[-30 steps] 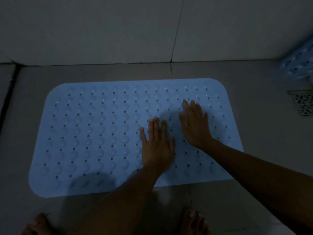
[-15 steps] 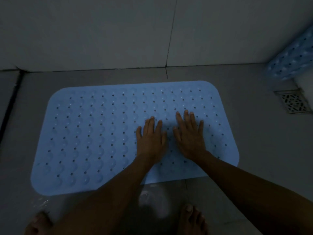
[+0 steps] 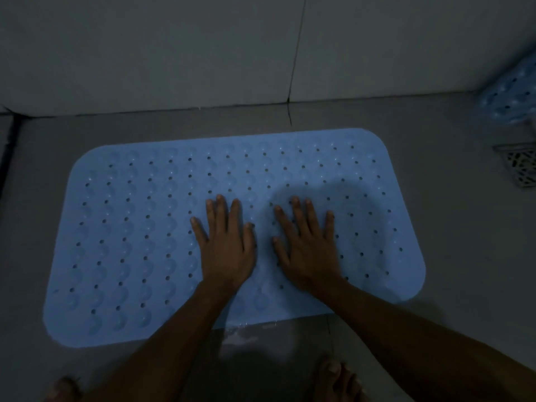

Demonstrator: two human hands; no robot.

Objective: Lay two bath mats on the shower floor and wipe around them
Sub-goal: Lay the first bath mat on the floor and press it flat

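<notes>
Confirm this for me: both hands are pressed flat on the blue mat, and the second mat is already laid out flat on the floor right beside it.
Not quite. Both the left hand and right hand do press flat on the blue mat, but the second mat is not laid beside it. The head view shows it apart, at the far right corner by the wall, beyond the floor drain, only partly in frame.
</notes>
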